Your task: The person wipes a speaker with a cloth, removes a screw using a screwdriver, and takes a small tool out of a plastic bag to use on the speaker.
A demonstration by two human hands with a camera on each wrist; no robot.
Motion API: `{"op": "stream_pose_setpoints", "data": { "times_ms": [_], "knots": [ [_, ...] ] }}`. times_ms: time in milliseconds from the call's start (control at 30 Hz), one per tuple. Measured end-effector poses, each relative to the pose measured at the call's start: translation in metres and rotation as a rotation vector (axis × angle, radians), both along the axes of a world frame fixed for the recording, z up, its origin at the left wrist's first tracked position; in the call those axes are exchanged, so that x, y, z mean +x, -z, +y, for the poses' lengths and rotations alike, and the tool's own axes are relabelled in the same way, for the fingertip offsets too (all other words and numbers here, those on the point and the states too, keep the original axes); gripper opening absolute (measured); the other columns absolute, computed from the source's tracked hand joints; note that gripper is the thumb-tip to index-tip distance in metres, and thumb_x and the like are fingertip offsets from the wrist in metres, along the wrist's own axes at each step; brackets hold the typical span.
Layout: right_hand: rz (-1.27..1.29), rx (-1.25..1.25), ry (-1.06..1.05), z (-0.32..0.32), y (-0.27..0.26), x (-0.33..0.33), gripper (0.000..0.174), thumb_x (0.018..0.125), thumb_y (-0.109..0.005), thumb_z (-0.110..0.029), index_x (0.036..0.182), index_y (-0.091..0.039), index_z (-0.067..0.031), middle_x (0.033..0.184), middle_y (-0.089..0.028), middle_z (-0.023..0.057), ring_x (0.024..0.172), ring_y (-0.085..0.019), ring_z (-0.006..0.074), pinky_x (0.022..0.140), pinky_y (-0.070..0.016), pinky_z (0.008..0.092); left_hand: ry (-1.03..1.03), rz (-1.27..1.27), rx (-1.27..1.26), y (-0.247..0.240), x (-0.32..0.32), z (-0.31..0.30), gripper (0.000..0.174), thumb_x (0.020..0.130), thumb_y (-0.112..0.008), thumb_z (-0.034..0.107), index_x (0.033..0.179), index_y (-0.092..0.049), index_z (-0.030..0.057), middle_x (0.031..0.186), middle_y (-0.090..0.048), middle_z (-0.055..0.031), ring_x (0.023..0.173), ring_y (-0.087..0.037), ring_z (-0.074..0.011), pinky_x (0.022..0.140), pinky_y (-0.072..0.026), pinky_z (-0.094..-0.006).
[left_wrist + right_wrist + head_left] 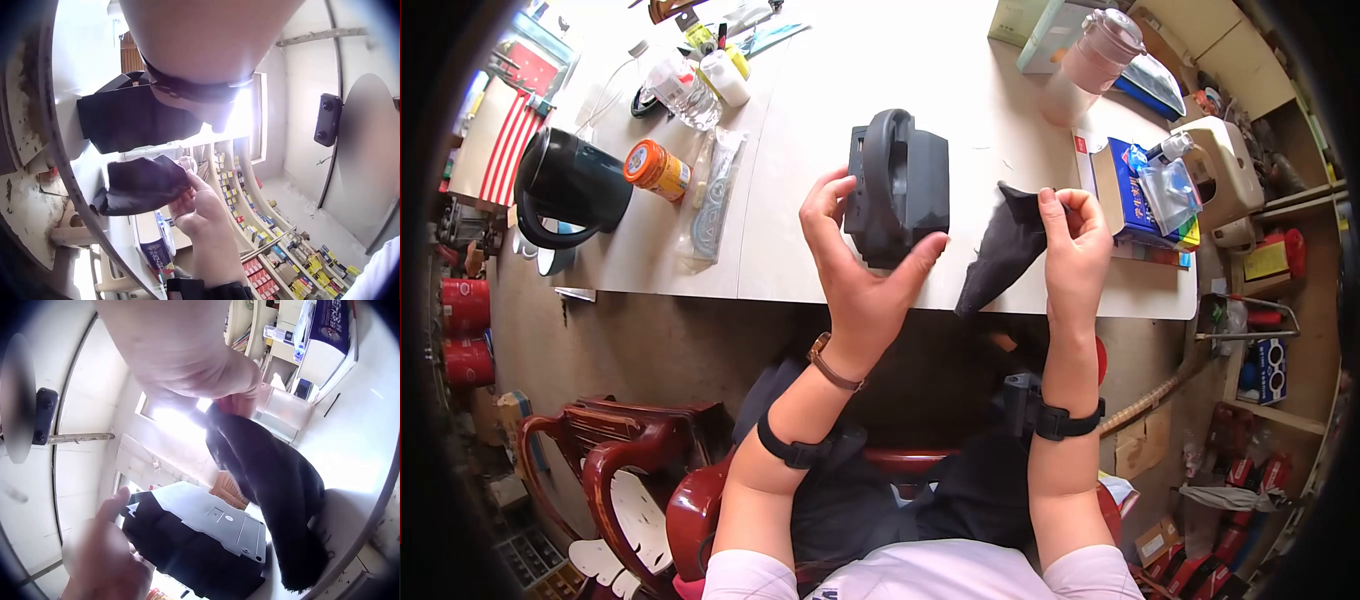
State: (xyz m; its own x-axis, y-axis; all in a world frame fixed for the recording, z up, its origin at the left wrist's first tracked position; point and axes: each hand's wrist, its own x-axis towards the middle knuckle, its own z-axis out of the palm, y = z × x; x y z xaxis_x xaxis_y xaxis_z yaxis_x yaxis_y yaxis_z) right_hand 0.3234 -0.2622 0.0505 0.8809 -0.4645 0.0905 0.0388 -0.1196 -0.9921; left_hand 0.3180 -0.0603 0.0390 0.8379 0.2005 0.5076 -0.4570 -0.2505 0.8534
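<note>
A dark grey device [925, 185] with a raised handle is over the table near its front edge. My left hand [862, 275] spans its near end, thumb at the right corner and fingers along the left side. Pinched between thumb and fingers of my right hand [1078, 250] is a black cloth [1005, 250], which hangs down towards the table edge. The left wrist view shows the cloth [140, 184] beside the device [137, 119]. In the right wrist view, the device's flat face [219, 512] shows, with the left hand [106, 556] at one end.
On the left are a black kettle [575, 185], an orange-lidded jar [657, 170], a clear bottle [683, 92] and a plastic packet [715, 200]. Books [1130, 195] and a pink bottle [1090, 60] stand right. The table's front edge [800, 300] runs below the hands.
</note>
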Motion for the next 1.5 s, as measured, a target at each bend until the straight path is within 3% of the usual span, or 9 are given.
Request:
{"op": "stream_pose_setpoints", "data": {
  "times_ms": [100, 200, 300, 400, 500, 633, 833, 933, 1500],
  "knots": [
    [-0.020, 0.091, 0.036, -0.001, -0.003, -0.001, 0.019, 0.098, -0.071, -0.018, 0.093, -0.060, -0.0036, 0.079, -0.057, -0.0051, 0.072, -0.047, 0.0014, 0.063, -0.0367, 0.0185, 0.000, 0.035, 0.117, -0.009, 0.004, 0.011, 0.064, 0.075, -0.076, 0.009, 0.132, -0.048, -0.0019, 0.135, -0.049, -0.0177, 0.129, -0.047, -0.0286, 0.110, -0.0370, -0.0388],
    [-0.036, 0.223, 0.010, 0.002, -0.001, 0.000, 0.018, 0.098, -0.071, -0.019, 0.094, -0.061, -0.0043, 0.082, -0.058, -0.0051, 0.074, -0.048, 0.0010, 0.065, -0.0379, 0.0177, 0.362, 0.210, -0.261, -0.012, 0.015, 0.028, 0.061, 0.080, -0.057, 0.010, 0.137, -0.046, -0.0076, 0.134, -0.055, -0.0156, 0.123, -0.053, -0.0211, 0.108, -0.0411, -0.0341],
    [-0.105, 0.274, -0.066, 0.015, -0.002, -0.001, 0.016, 0.097, -0.072, -0.015, 0.096, -0.061, -0.0031, 0.090, -0.065, -0.0012, 0.080, -0.054, 0.0016, 0.070, -0.0429, 0.0169, 0.335, 0.077, -0.187, -0.005, 0.025, 0.032, 0.059, 0.079, -0.056, 0.012, 0.135, -0.050, -0.0053, 0.140, -0.052, -0.0221, 0.131, -0.049, -0.0272, 0.113, -0.0368, -0.0397],
    [-0.223, 0.340, -0.094, 0.036, -0.013, -0.005, 0.016, 0.095, -0.072, -0.007, 0.100, -0.060, 0.0022, 0.105, -0.072, 0.0116, 0.092, -0.065, 0.0095, 0.082, -0.0526, 0.0224, 0.301, 0.025, -0.051, -0.009, 0.022, 0.026, 0.064, 0.078, -0.066, 0.015, 0.137, -0.048, -0.0029, 0.145, -0.046, -0.0228, 0.134, -0.045, -0.0305, 0.113, -0.0357, -0.0414],
    [-0.264, 0.325, -0.069, 0.056, -0.016, -0.009, 0.013, 0.091, -0.075, -0.006, 0.097, -0.066, 0.0011, 0.102, -0.073, 0.0110, 0.095, -0.068, 0.0139, 0.084, -0.0541, 0.0256, 0.266, -0.008, 0.085, -0.004, 0.021, 0.020, 0.074, 0.076, -0.080, 0.016, 0.139, -0.045, -0.0017, 0.146, -0.042, -0.0212, 0.133, -0.047, -0.0311, 0.111, -0.0392, -0.0407],
    [-0.470, -0.407, -0.084, 0.064, -0.011, -0.004, 0.013, 0.082, -0.078, -0.004, 0.093, -0.071, -0.0026, 0.100, -0.073, 0.0122, 0.107, -0.069, 0.0329, 0.091, -0.0540, 0.0405, 0.242, 0.061, 0.085, -0.003, 0.021, 0.019, 0.074, 0.074, -0.086, 0.011, 0.136, -0.048, -0.0002, 0.142, -0.043, -0.0192, 0.130, -0.050, -0.0285, 0.104, -0.0479, -0.0389],
    [-0.511, -0.540, -0.058, 0.065, -0.008, 0.000, 0.010, 0.086, -0.074, -0.001, 0.096, -0.072, -0.0024, 0.106, -0.072, 0.0126, 0.104, -0.069, 0.0309, 0.088, -0.0543, 0.0362, 0.280, 0.165, 0.046, -0.011, 0.019, 0.021, 0.070, 0.069, -0.089, 0.012, 0.129, -0.054, 0.0018, 0.137, -0.047, -0.0168, 0.128, -0.051, -0.0277, 0.099, -0.0516, -0.0375],
    [-0.435, -0.467, 0.074, 0.069, -0.009, 0.001, 0.009, 0.084, -0.075, -0.002, 0.093, -0.073, -0.0041, 0.095, -0.067, 0.0094, 0.085, -0.061, 0.0260, 0.075, -0.0518, 0.0364, 0.279, 0.037, 0.185, -0.011, 0.018, 0.019, 0.068, 0.066, -0.089, 0.013, 0.125, -0.056, 0.0033, 0.135, -0.050, -0.0170, 0.124, -0.053, -0.0267, 0.096, -0.0520, -0.0361],
    [-0.450, -0.598, 0.105, 0.070, -0.015, 0.016, 0.009, 0.083, -0.078, -0.006, 0.090, -0.074, -0.0045, 0.090, -0.071, 0.0066, 0.087, -0.064, 0.0249, 0.078, -0.0511, 0.0355, 0.257, 0.059, 0.307, -0.017, 0.024, 0.028, 0.070, 0.070, -0.086, 0.007, 0.132, -0.053, 0.0018, 0.131, -0.050, -0.0117, 0.122, -0.056, -0.0216, 0.101, -0.0506, -0.0330]
  ]
}}
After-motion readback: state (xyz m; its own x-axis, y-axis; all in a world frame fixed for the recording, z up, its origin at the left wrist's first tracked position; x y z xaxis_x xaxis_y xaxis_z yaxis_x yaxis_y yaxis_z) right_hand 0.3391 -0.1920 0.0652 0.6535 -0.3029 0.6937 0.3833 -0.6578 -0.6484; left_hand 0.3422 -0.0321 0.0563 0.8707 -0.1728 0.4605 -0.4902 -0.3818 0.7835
